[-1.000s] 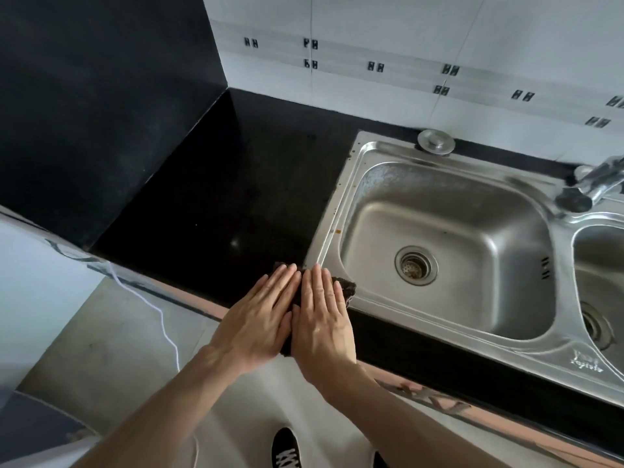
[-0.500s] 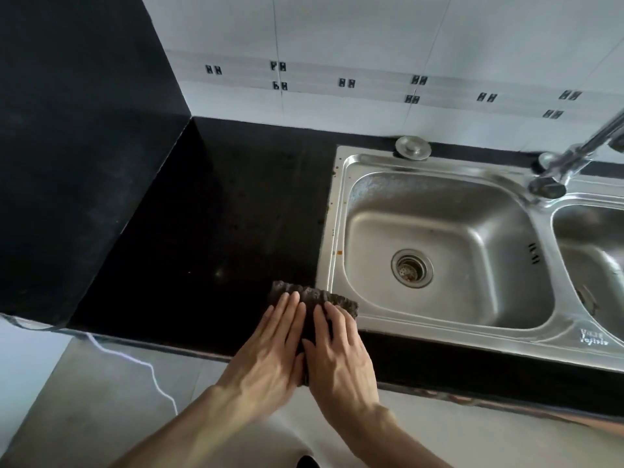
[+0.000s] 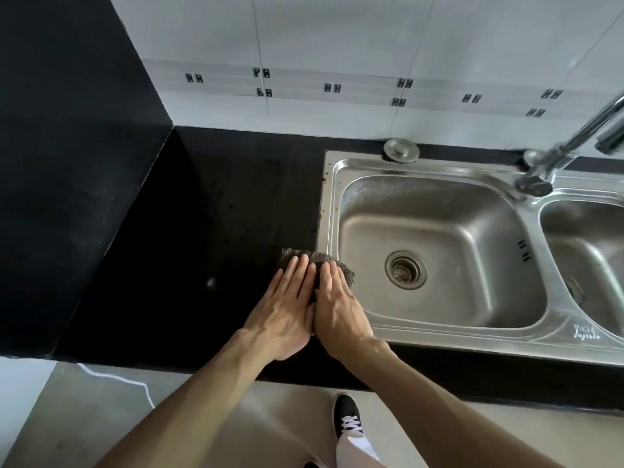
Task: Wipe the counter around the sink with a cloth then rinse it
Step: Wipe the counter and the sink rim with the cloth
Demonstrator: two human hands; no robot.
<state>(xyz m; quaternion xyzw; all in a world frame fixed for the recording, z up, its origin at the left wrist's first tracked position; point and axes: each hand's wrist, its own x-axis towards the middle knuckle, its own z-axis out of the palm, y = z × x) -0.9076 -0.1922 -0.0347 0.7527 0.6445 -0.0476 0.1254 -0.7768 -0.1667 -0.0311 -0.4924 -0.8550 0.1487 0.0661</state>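
At the lower edge, one black shoe (image 3: 347, 420) with white laces is seen on the grey floor (image 3: 84, 417), and a thin white cable (image 3: 130, 383) is laid across the floor to the left. Both forearms are extended over the front edge of the black surface (image 3: 202, 231). The left hand (image 3: 283, 312) and the right hand (image 3: 339, 309) are placed side by side, thumbs touching, palms down. The fingers of the left hand (image 3: 297, 275) and of the right hand (image 3: 332, 275) are held straight and close together and are pressed flat on a dark grey cloth (image 3: 317, 258); nothing is gripped. The cloth is spread on the surface at the front left corner of the steel sink (image 3: 332, 170), with its right edge lying over the sink's rim. Its far edge is left uncovered beyond the fingertips. A round drain (image 3: 405, 270) is set in the floor of the left basin; a second basin (image 3: 587, 251) is partly shown at the right. Pale specks are scattered on the surface left of the sink. At the back rim a round metal plug (image 3: 401, 150) is laid, and a chrome tap (image 3: 557, 153) is mounted between the basins. The scene is closed by a white tiled wall (image 3: 337, 45) behind and a dark wall (image 3: 60, 130) at the left.
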